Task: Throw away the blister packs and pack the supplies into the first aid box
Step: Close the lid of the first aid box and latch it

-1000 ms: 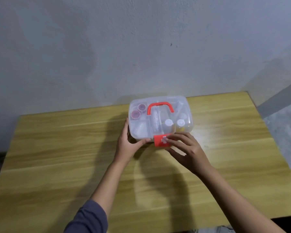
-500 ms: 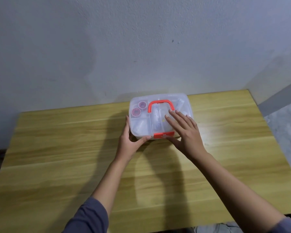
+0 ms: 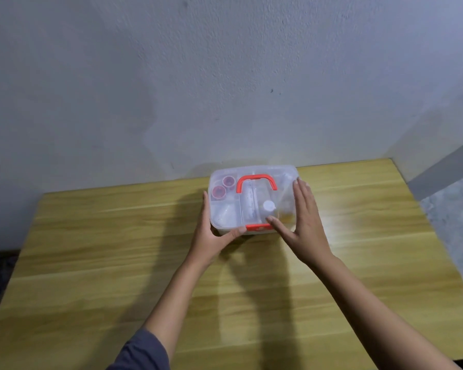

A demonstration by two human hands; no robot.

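1. The first aid box (image 3: 253, 198) — clear plastic with its lid shut — sat at the far edge of the wooden table (image 3: 91, 249), close against the wall (image 3: 225, 76).
2. An orange handle (image 3: 255, 181) lay flat on the lid, and an orange latch (image 3: 258, 227) showed on the near side.
3. Through the lid, two small red-capped jars (image 3: 222, 186) stood in the far-left compartment and a white-capped bottle (image 3: 268, 206) lay nearer the middle.
4. The left hand (image 3: 211, 231) cupped the box's near-left corner, fingers up the left side and thumb pressed along the front.
5. The right hand (image 3: 305, 222) lay flat and spread against the right end of the lid — gripping nothing, its thumb tip just beside the latch.
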